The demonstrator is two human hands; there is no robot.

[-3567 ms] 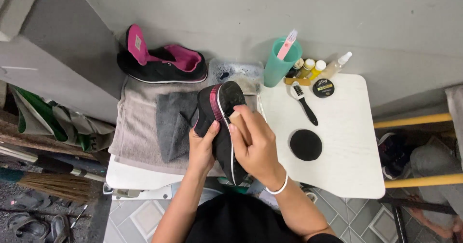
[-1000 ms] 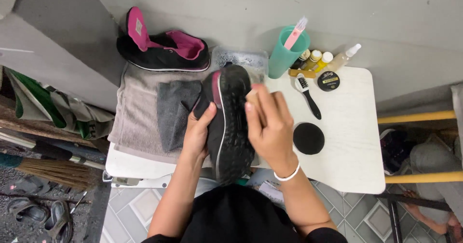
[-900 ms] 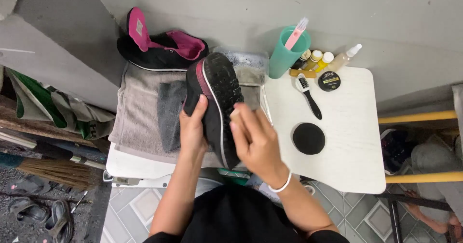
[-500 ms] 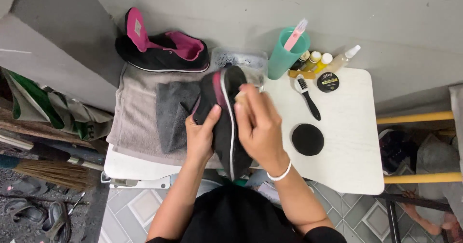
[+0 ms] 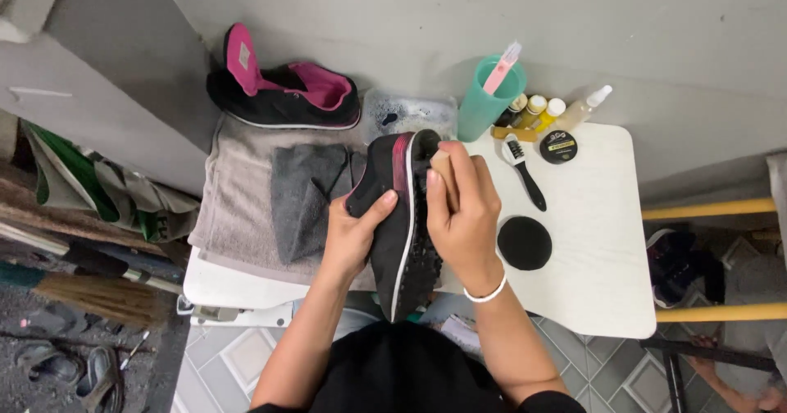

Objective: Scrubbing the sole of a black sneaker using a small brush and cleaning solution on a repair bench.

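The left hand gripped the shoe on its left side, sole turned right; the right hand pressed a brush against the sole, over the bench.

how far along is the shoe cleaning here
Done: nothing shows as finished. In hand: the left hand grips a black shoe turned on its side, sole toward the right hand, which presses a small brush against it. Left: the second shoe sits untouched on the towel, and the black-handled brush lies unused on the table.
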